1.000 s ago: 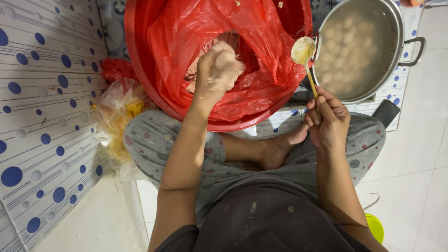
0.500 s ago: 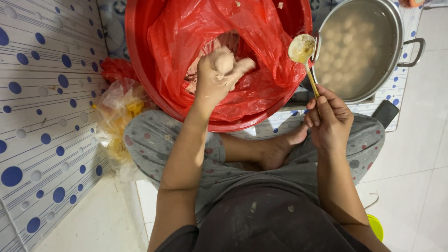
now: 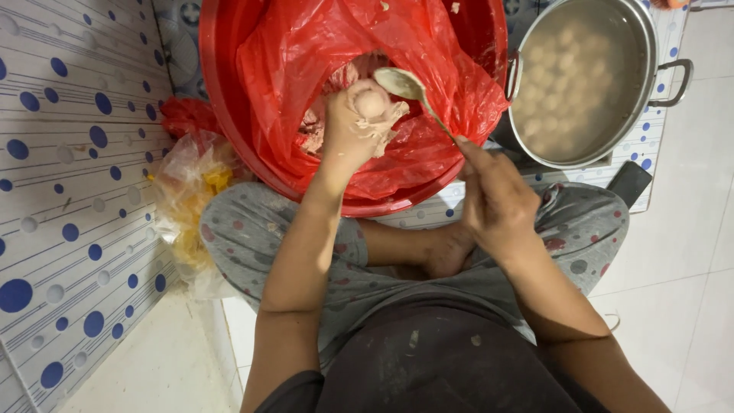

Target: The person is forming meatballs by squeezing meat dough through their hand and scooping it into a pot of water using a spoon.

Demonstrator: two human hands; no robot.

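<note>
The red basin (image 3: pixel 229 115) with its red plastic liner (image 3: pixel 428 84) fills the view, the steel pot (image 3: pixel 650 46) of pale balls in water sitting just right of it; the spoon (image 3: pixel 401 82), up by the pot rim a second ago, has swung over the basin. The left hand (image 3: pixel 353 126) is fisted round paste, squeezing a ball (image 3: pixel 372 103) out on top; the right hand (image 3: pixel 497 199) pinches the spoon handle, bowl touching that ball, so another scoop looks due.

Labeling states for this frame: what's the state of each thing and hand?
left hand: closed on paste, a ball squeezed out on top
right hand: holding spoon
spoon: bowl empty, at the ball
red basin: lined with a red bag, holds paste
metal pot: uncovered, cloudy water with many balls
yellow bag: crumpled
</note>
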